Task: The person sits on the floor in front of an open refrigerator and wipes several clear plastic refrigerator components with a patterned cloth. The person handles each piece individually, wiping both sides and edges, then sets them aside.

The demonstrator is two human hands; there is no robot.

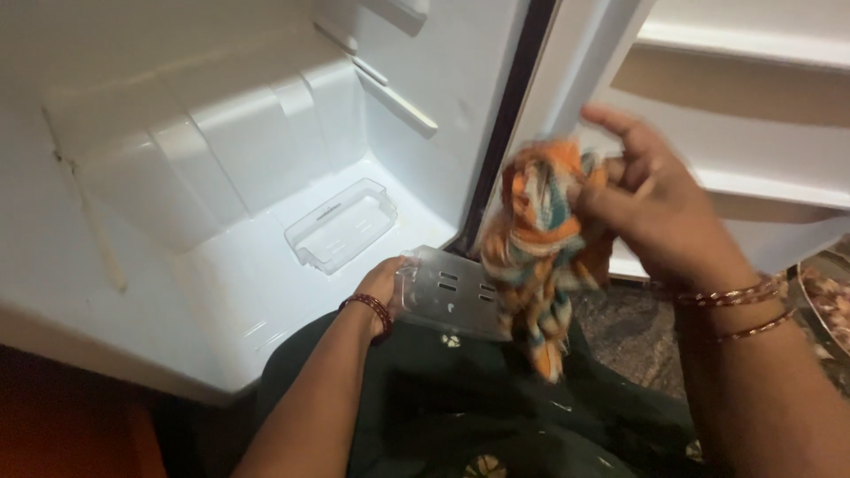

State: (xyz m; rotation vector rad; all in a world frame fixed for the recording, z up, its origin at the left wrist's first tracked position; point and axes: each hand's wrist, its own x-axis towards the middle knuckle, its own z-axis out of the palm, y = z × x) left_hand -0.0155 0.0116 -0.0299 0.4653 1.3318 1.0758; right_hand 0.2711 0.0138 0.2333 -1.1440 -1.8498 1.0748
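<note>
- Nearest: dark green clothing over the lap, below both forearms.
- Left hand, red bangle at the wrist, curled around the left end of a clear plastic tray; fingers mostly hidden behind the tray's edge, thumb side on top.
- Tray held flat over the lap, slots showing in its face; its right end runs under the cloth.
- Right hand, thin bangles on the wrist, bunched around a crumpled orange, white and teal cloth; index finger sticks out up and left, other fingers folded into the fabric. Cloth is blurred.
- Cloth hangs down from the right hand onto the tray's right end; exact contact hard to tell.
- Just past the left hand: white floor of the open fridge, with a second clear bin lying on it, well apart from both hands.
- Past the right hand: fridge door swung open, white shelves across it.
- Dark speckled floor below the right wrist.
</note>
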